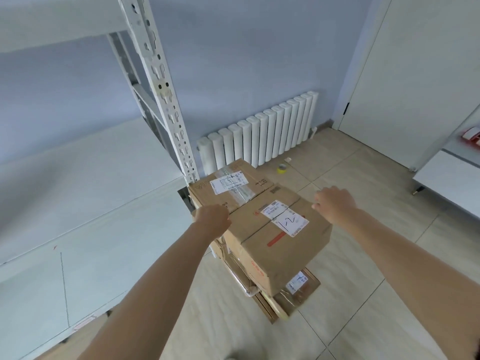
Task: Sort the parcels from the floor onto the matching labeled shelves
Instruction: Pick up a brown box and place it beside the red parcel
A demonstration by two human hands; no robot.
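A stack of cardboard parcels stands on the tiled floor beside the shelf post. The top front parcel [275,237] bears a white label with "1-2" written by hand. Behind it lies another parcel [228,187] with a shipping label. A flat parcel [301,284] lies at the bottom of the stack. My left hand [213,216] is at the left top edge of the "1-2" parcel, fingers curled over it. My right hand [335,203] is at the parcel's right top edge, fingers bent down; whether they touch the box is unclear.
A white metal shelving unit [85,178] with wide shelves fills the left; its perforated post [166,100] stands just behind the stack. A white radiator [259,133] lines the back wall. A yellow tape roll [281,168] lies on the floor. A white table [452,178] is at right.
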